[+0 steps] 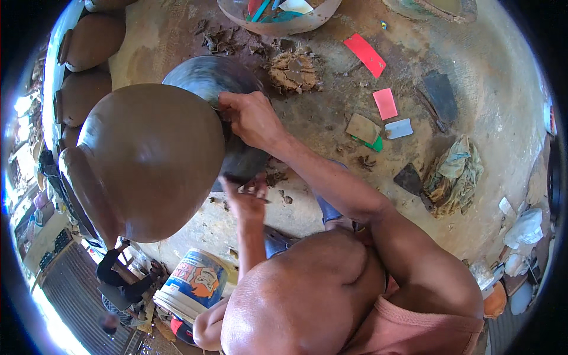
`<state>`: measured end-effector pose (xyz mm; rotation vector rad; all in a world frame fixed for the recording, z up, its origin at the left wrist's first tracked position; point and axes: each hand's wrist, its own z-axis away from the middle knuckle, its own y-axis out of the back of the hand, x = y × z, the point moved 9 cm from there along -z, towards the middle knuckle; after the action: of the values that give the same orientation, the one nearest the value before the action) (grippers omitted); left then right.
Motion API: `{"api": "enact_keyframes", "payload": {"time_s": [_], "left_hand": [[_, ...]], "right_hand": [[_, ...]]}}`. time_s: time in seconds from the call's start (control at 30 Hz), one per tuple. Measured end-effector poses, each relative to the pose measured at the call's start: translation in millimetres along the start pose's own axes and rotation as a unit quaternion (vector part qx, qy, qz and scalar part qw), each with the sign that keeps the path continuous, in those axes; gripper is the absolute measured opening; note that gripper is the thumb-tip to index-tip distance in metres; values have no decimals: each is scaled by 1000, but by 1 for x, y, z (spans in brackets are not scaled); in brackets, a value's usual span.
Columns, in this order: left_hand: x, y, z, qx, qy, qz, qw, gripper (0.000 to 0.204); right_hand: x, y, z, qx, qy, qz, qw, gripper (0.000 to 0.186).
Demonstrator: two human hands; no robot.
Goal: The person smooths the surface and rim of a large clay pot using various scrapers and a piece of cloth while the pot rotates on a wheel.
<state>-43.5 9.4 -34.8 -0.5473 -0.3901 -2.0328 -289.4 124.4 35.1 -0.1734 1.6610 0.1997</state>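
A large, smooth brown clay pot point(154, 154) with a thick rolled rim point(89, 192) leans to the left, its rim turned down and left. Behind its base is a dark round wheel point(207, 74), streaked as if spinning. My right hand point(253, 120) is closed in a pinch at the pot's base, next to the wheel; whatever lies between thumb and finger is too small to name. Lower down, my left hand point(245, 201) has its fingers curled near the pot's lower side. A thin dark bit shows by these fingers, but its kind is unclear.
More clay pots point(94, 41) stand at the far left. A wide basin point(284, 21) holds small tools. Clay scraps point(294, 70), coloured flat pieces point(365, 54) and a crumpled cloth point(455, 174) lie on the floor. A bucket point(195, 281) stands lower left, near another person point(121, 278).
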Motion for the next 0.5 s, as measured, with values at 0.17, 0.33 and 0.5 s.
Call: {"api": "enact_keyframes", "payload": {"time_s": [0.17,0.33,0.5], "left_hand": [[101,48,-66,-65,-219,-37,973,65],[25,11,-18,32,-137,91,986,74],[-15,1,-4,-60,43,51,996,86]], "right_hand": [[-21,-7,-2,-44,-43,-7,998,31],[-10,7,-5,7,-4,7,1000,27],[-10,4,-4,1,-18,-17,1000,23]]}}
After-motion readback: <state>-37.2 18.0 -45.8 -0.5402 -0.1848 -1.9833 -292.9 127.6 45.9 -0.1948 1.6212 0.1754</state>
